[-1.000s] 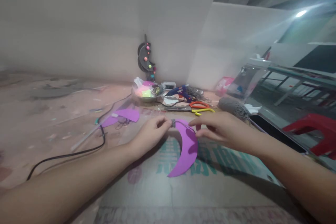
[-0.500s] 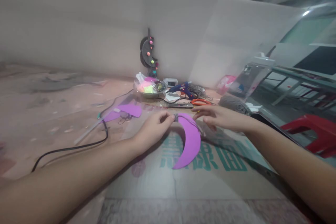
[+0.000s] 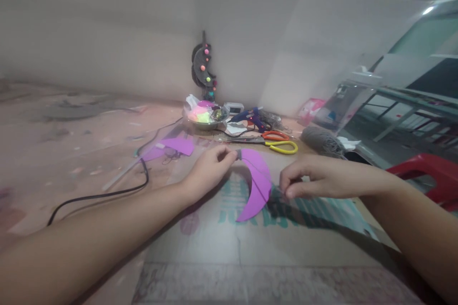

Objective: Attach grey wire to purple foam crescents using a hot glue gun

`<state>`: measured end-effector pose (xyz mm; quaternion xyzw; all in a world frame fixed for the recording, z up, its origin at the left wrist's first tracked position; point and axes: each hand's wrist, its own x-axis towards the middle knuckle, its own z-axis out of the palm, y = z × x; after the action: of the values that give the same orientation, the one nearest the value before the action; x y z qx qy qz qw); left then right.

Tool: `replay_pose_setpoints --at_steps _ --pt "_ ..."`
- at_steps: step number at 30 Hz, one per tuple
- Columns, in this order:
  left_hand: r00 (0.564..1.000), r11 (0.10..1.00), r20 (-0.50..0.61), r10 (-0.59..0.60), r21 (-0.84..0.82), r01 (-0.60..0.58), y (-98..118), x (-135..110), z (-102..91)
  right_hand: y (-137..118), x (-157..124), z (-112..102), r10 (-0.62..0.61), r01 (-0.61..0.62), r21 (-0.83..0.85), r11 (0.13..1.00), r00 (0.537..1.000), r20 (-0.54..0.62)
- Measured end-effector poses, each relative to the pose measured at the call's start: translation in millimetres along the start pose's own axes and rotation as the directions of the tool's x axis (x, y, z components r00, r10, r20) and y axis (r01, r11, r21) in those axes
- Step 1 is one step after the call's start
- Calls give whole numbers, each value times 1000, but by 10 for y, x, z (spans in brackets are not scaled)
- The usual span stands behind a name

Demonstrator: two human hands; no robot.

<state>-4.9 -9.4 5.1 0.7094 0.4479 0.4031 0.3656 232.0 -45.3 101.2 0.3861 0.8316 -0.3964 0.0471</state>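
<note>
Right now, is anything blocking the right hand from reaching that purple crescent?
Nothing visible blocks it. The right hand is just right of the purple crescent, across a small gap above the printed board; whether a strand spans it is too blurred to tell. The scissors lie farther back, off that line.

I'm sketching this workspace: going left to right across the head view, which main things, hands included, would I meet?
Flat purple piece → left hand → purple crescent → right hand → red stool.
</note>
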Motion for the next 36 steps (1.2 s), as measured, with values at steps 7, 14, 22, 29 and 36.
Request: replay_pose_setpoints --at_steps 7,14,22,29,36 --pt "1000 999 2 -12 -36 12 -27 6 -2 -54 8 94 24 -8 -139 990 993 120" --pt "1000 999 27 -11 -47 13 -7 2 1 286 49 -154 134 -369 -359 857 834 -535" --pt "999 999 53 0 -39 2 -12 1 1 858 559 -464 138 -390 -123 913 579 -804" --pt "998 999 54 -12 -45 14 1 -5 -6 1030 1163 -722 185 -384 -70 921 586 -789" --pt "999 1000 45 3 -19 -2 2 -13 -6 1061 1487 -710 229 -350 38 936 523 -821"
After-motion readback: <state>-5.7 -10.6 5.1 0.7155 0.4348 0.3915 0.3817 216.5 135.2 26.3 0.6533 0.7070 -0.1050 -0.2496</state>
